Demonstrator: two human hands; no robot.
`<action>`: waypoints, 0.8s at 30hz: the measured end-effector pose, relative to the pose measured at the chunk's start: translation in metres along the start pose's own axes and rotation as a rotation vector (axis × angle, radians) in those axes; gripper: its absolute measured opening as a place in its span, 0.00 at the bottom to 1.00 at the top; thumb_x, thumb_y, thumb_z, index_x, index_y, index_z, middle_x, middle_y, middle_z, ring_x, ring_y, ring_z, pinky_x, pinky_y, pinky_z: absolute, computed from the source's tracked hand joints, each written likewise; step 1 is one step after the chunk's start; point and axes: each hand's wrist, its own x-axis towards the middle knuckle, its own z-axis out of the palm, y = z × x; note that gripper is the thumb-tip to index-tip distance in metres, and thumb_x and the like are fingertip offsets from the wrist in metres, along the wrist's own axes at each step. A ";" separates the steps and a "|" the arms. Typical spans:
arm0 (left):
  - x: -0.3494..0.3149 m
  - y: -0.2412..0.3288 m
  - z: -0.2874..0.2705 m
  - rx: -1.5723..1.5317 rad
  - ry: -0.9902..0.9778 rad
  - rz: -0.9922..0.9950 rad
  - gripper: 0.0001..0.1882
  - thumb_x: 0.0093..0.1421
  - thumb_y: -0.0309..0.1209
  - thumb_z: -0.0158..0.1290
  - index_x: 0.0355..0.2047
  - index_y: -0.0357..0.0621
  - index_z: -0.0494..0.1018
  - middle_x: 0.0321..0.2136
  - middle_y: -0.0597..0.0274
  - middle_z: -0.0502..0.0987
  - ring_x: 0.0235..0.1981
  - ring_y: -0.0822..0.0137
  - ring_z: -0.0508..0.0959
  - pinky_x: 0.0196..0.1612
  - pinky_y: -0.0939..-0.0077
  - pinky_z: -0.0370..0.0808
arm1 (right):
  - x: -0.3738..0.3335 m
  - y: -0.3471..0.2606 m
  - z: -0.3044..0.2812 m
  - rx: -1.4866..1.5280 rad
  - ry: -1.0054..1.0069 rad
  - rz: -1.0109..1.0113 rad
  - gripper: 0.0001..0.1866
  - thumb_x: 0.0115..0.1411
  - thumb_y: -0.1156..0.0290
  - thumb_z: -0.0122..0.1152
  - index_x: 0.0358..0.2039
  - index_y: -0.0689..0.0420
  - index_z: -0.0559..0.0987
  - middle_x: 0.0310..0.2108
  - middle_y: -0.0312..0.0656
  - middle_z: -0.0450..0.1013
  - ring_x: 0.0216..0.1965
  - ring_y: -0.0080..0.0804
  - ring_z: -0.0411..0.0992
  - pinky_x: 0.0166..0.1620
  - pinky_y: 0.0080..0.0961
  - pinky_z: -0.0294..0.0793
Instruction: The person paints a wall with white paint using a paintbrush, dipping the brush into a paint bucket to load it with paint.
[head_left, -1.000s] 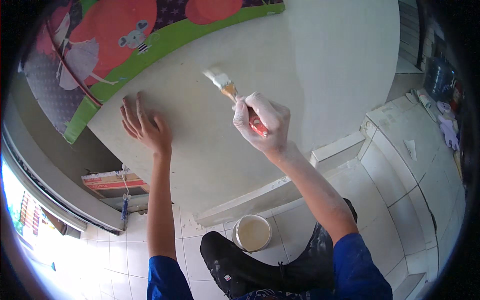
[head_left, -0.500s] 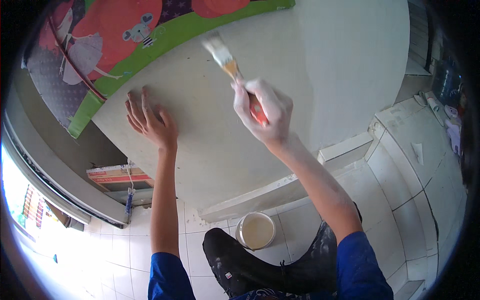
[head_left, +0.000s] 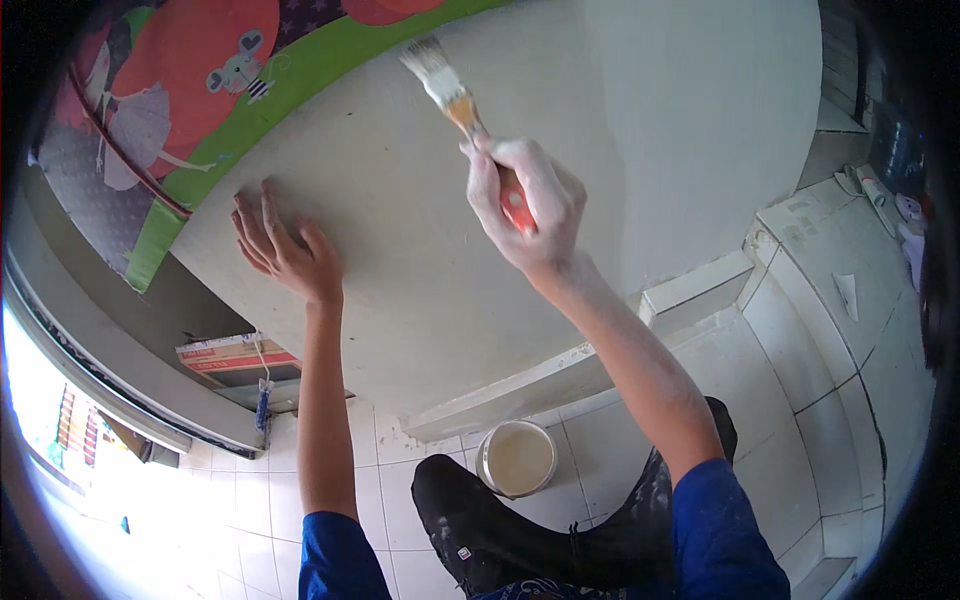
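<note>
My right hand (head_left: 530, 195), dusted white, is closed round the red handle of a paintbrush (head_left: 452, 97). The brush's bristles, white near the ferrule and darker at the tip, point up and left over a pale wall panel (head_left: 430, 270). Whether the tip touches the surface I cannot tell. My left hand (head_left: 285, 245) rests with fingers spread on the same panel, holding nothing, just below a green-edged printed sheet (head_left: 200, 90). A white bucket (head_left: 517, 459) of pale liquid stands on the tiles between my knees.
A tiled ledge (head_left: 700, 290) runs along the panel's lower edge. Tiled steps (head_left: 830, 420) rise at the right. On the left are a cardboard box (head_left: 235, 355), a blue paint roller (head_left: 263, 405) and a bright window frame (head_left: 120, 370).
The view has shifted slightly, so the sheet and my left hand sit farther left. The brush has moved a little against the panel. Both hands keep their poses.
</note>
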 end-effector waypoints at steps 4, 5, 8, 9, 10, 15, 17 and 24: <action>0.000 -0.002 -0.001 -0.004 -0.004 0.001 0.27 0.54 0.29 0.44 0.57 0.50 0.67 0.60 0.54 0.62 0.61 0.49 0.60 0.61 0.50 0.53 | -0.009 0.012 -0.006 -0.078 -0.142 0.059 0.06 0.51 0.81 0.60 0.25 0.57 0.71 0.13 0.35 0.63 0.13 0.24 0.63 0.18 0.22 0.62; 0.001 -0.004 -0.003 0.003 0.003 0.001 0.27 0.54 0.29 0.44 0.57 0.50 0.67 0.60 0.54 0.62 0.61 0.49 0.60 0.61 0.50 0.53 | -0.018 0.007 -0.013 -0.070 -0.141 0.054 0.06 0.51 0.81 0.60 0.25 0.57 0.71 0.13 0.35 0.63 0.13 0.24 0.63 0.18 0.22 0.62; 0.000 -0.005 -0.002 -0.005 0.004 0.004 0.27 0.54 0.29 0.43 0.57 0.50 0.67 0.60 0.53 0.62 0.61 0.49 0.60 0.61 0.50 0.53 | -0.038 -0.002 -0.040 -0.071 -0.235 0.109 0.04 0.54 0.84 0.58 0.26 0.62 0.74 0.18 0.37 0.73 0.15 0.17 0.66 0.18 0.17 0.64; -0.001 -0.003 -0.001 0.002 -0.003 -0.005 0.27 0.54 0.29 0.43 0.56 0.50 0.67 0.60 0.53 0.62 0.61 0.49 0.60 0.61 0.50 0.53 | -0.037 0.001 -0.046 -0.092 -0.209 0.074 0.04 0.54 0.84 0.58 0.25 0.62 0.73 0.18 0.37 0.73 0.15 0.17 0.66 0.18 0.16 0.64; -0.001 -0.001 0.000 0.008 -0.011 -0.014 0.27 0.54 0.29 0.43 0.56 0.50 0.67 0.60 0.53 0.62 0.61 0.49 0.60 0.61 0.50 0.53 | -0.037 0.003 -0.050 -0.113 -0.182 0.041 0.04 0.54 0.84 0.58 0.25 0.62 0.73 0.18 0.37 0.73 0.15 0.17 0.66 0.18 0.16 0.64; 0.000 0.000 -0.001 -0.009 -0.004 -0.015 0.27 0.54 0.29 0.44 0.57 0.50 0.67 0.60 0.54 0.62 0.61 0.49 0.60 0.61 0.50 0.53 | 0.014 0.011 -0.021 0.006 0.001 0.038 0.08 0.51 0.82 0.60 0.23 0.58 0.70 0.13 0.36 0.63 0.12 0.23 0.62 0.17 0.22 0.60; 0.002 0.000 -0.003 -0.014 -0.001 -0.019 0.27 0.54 0.30 0.44 0.57 0.50 0.67 0.60 0.54 0.62 0.61 0.49 0.60 0.61 0.50 0.53 | 0.010 0.019 -0.022 -0.098 -0.156 0.086 0.07 0.52 0.82 0.59 0.23 0.58 0.70 0.13 0.37 0.63 0.11 0.24 0.62 0.17 0.22 0.61; 0.000 0.000 -0.001 -0.003 -0.018 -0.017 0.27 0.54 0.30 0.44 0.57 0.51 0.67 0.60 0.53 0.62 0.61 0.51 0.60 0.61 0.50 0.53 | -0.015 0.007 -0.061 -0.041 -0.091 0.084 0.07 0.54 0.81 0.58 0.22 0.58 0.70 0.14 0.34 0.68 0.13 0.21 0.66 0.18 0.19 0.63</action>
